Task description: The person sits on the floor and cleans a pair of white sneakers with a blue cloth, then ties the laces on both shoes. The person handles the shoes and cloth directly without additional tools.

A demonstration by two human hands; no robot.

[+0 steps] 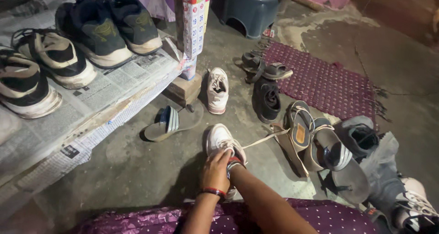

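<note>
Both hands on a white sneaker on the concrete floor

The left hand (214, 170) clasps the white sneaker (221, 141) at its tongue; the right hand (234, 163) is mostly hidden behind it, so its grip cannot be told. A beige lace (265, 138) stretches from the shoe toward the sandals (315, 142). A second white sneaker (217, 90) stands just beyond. Dark sneakers (107, 26) rest on a newspaper-lined shelf (114, 85), and a woven maroon mat (324, 81) lies to the right.

Dim light is falling across a rough grey concrete floor (137, 165). A maroon woven mat (324, 81) is lying at two o'clock, a grey plastic stool (249, 7) is standing at twelve — and a newspaper-lined shelf (105, 94) is running along at ten.
</note>
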